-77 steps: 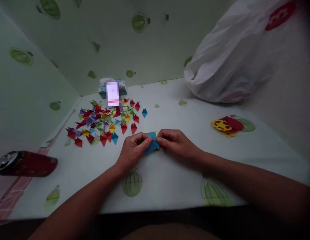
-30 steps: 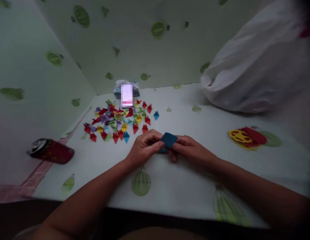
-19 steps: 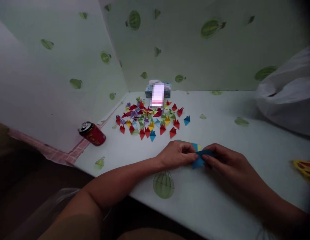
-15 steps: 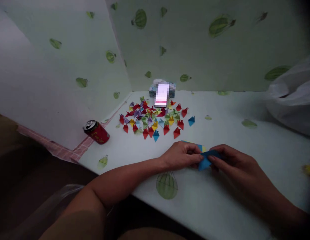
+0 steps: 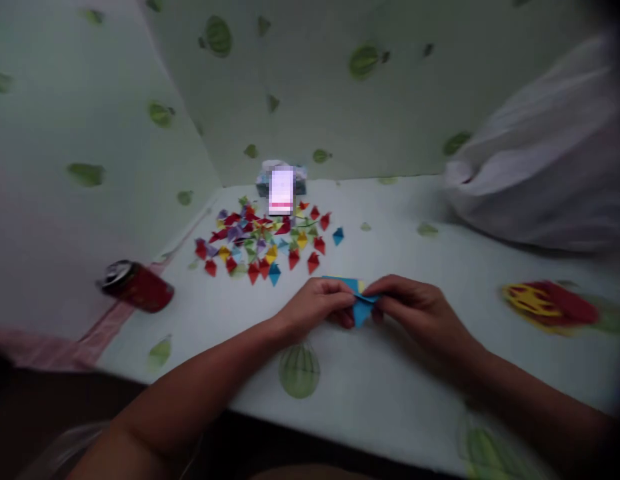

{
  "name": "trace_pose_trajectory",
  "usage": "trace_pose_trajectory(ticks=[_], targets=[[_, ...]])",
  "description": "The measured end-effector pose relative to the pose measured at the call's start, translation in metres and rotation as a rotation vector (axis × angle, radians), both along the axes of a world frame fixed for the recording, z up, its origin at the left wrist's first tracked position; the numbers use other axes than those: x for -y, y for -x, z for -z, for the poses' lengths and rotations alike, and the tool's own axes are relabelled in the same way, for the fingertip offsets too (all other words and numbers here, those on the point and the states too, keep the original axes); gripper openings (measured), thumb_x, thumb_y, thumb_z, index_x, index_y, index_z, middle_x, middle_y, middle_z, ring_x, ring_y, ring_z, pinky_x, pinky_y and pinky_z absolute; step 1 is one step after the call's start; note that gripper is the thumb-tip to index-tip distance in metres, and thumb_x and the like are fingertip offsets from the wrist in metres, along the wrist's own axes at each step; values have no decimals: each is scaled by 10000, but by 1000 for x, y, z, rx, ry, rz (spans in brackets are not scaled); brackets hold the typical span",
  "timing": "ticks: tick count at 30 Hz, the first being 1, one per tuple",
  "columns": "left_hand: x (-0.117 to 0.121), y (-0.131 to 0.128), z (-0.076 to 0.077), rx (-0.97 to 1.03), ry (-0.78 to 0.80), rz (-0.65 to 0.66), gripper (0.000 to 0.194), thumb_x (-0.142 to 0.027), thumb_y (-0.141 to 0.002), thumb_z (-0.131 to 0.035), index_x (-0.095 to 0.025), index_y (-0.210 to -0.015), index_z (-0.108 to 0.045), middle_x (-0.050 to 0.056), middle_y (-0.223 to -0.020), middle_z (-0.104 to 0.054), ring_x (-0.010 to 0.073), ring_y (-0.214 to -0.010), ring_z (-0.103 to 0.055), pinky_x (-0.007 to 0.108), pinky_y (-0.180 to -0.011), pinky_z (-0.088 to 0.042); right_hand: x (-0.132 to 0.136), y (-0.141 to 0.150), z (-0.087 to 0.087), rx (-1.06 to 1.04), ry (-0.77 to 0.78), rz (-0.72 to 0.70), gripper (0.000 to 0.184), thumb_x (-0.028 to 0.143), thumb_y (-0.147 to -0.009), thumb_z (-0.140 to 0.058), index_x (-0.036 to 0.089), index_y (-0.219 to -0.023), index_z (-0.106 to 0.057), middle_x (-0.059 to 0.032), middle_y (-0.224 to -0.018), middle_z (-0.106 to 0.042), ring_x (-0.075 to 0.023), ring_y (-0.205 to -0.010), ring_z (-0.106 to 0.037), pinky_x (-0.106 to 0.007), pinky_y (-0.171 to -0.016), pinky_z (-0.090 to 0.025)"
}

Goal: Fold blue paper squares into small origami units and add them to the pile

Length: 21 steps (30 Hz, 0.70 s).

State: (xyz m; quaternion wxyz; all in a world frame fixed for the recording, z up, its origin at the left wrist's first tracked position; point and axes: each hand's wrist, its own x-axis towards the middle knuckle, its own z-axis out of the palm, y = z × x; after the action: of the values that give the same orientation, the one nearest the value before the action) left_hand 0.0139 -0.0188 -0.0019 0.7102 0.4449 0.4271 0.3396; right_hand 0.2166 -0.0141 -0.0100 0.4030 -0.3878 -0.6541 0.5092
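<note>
My left hand (image 5: 326,304) pinches left side of folded blue paper (image 5: 361,315), my right hand (image 5: 409,298) its right side; piece sits between them. Blue-and-yellow paper (image 5: 342,283) just beyond left hand. Best: steady left grip, align edges, press crease flat with right thumb.

Homelike corner: balloon-print wall (image 5: 400,120), tissue box (image 5: 301,181), drink can (image 5: 147,290).

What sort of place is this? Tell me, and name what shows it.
Probably a corner of a home: balloon-print walls meet behind a table, where a drink can and colorful folded papers sit.
</note>
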Motion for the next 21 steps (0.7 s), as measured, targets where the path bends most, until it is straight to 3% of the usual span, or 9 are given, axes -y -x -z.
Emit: trace_pose_trajectory(ticks=[4, 7, 21], targets=[[-1, 1, 0, -6, -82, 19, 230, -353, -793, -737, -133, -755, -684, 38, -696, -701, 104, -593, -619, 238, -645, -502, -2, 3, -2, -202, 125, -20, 72, 185, -802, -677, 203, -833, -739, 15, -629, -658, -129, -583, -606, -275, -612, -502], [0, 1, -1, -19, -103, 23, 230, -364, -806, -741, -140, -771, -700, 33, -697, -697, 112, -600, -618, 251, -654, -511, -1, 3, -3, -249, 128, -28, 111, 142, -785, -657, 201, -802, -750, 22, -639, -655, -115, -583, -598, -271, -622, -496], [1, 1, -2, -49, -186, 5, 279, -391, -892, -665, -154, -750, -708, 32, -681, -702, 132, -647, -647, 254, -685, -519, 3, 3, -10, -116, -5, 2, 155, 122, -776, -603, 195, -787, -739, 9, -685, -660, -112, -596, -594, -256, -587, -492]])
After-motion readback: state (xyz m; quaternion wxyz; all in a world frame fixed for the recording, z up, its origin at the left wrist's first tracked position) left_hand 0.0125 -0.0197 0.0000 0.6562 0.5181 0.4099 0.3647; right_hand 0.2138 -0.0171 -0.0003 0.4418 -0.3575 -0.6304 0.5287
